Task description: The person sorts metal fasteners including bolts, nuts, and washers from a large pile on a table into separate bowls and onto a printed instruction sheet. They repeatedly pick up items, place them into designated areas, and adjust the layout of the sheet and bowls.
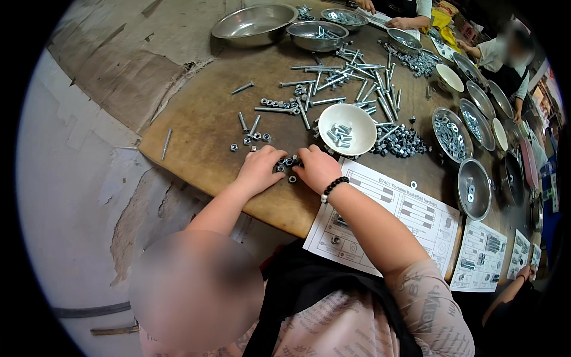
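Observation:
Near the table's front edge, my left hand and my right hand face each other around a small cluster of hex nuts. The fingers of both hands are curled in, with nuts between each thumb and fingertips; part of the cluster is hidden behind them. One loose nut lies just below the cluster. Left of my left hand are more nuts and two short bolts. A white bowl holding small bolts stands beyond my right hand. My right forearm passes over a printed parts sheet.
Long bolts lie scattered across the table's middle. Dark nuts are heaped right of the white bowl. Steel bowls, one holding washers, line the right side. A large steel basin stands at the far edge. Other people work at the far right.

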A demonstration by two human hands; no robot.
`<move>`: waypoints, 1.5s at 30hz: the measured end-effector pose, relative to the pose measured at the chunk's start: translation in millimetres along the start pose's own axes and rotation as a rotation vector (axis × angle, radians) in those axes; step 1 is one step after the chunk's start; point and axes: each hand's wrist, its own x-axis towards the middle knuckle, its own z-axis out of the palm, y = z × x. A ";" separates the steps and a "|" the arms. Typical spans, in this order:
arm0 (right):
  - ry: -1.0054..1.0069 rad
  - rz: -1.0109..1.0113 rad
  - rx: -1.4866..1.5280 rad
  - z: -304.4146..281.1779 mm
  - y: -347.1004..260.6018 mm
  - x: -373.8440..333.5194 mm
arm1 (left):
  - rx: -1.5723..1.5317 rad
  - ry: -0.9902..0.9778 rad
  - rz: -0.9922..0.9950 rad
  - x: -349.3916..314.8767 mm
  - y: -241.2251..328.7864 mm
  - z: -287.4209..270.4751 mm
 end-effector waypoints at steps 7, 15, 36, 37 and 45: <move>0.059 -0.072 -0.123 15.4 5.7 15.8 | -0.012 0.092 -0.002 3.9 2.7 14.1; 0.014 0.028 0.050 4.6 27.5 -6.3 | -0.027 0.076 0.009 9.6 6.1 18.2; 0.011 -0.022 -0.096 21.0 22.5 0.7 | 0.016 0.060 -0.003 5.1 9.8 18.9; 0.010 -0.005 -0.075 18.7 20.8 -0.1 | 0.018 0.068 -0.003 4.8 9.6 18.5; -0.086 -0.059 -0.040 9.3 10.1 -16.1 | 0.037 0.035 -0.006 5.2 17.3 13.7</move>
